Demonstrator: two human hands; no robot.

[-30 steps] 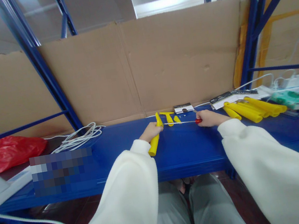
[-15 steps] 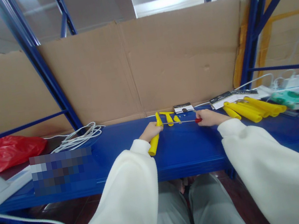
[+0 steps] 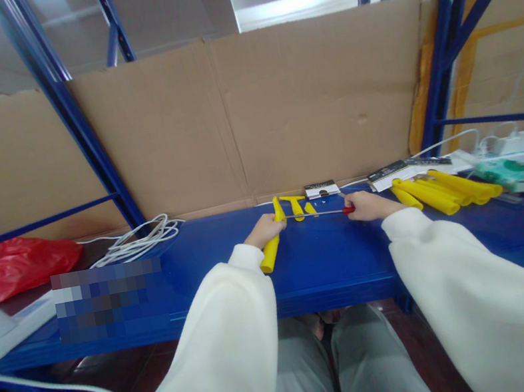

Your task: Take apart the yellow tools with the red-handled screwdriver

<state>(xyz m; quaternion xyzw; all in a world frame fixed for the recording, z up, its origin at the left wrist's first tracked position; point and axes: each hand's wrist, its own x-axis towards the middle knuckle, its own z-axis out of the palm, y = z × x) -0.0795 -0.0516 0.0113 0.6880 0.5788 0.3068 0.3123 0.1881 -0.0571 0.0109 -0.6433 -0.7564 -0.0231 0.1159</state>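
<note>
My left hand (image 3: 266, 229) is wrapped round a yellow plastic handle-like piece (image 3: 270, 259), which stands tilted above the blue table. In my right hand (image 3: 361, 205) is the red handle of a screwdriver (image 3: 320, 213). Its long metal shaft runs level to the left, and the tip meets the yellow piece beside my left fingers. How far the tip goes in cannot be made out. Just behind the shaft lie a yellow T-shaped part (image 3: 297, 206) and a smaller yellow part (image 3: 310, 209). Tiny pale bits are scattered close to them.
Several yellow tubes (image 3: 437, 193) lie to the right, by flat black-and-white packets (image 3: 387, 175). A small box (image 3: 321, 189) sits at the back against the cardboard wall (image 3: 228, 121). Leftward are coiled white cable (image 3: 140, 239), a red bag (image 3: 15, 265) and a white power strip (image 3: 16, 327).
</note>
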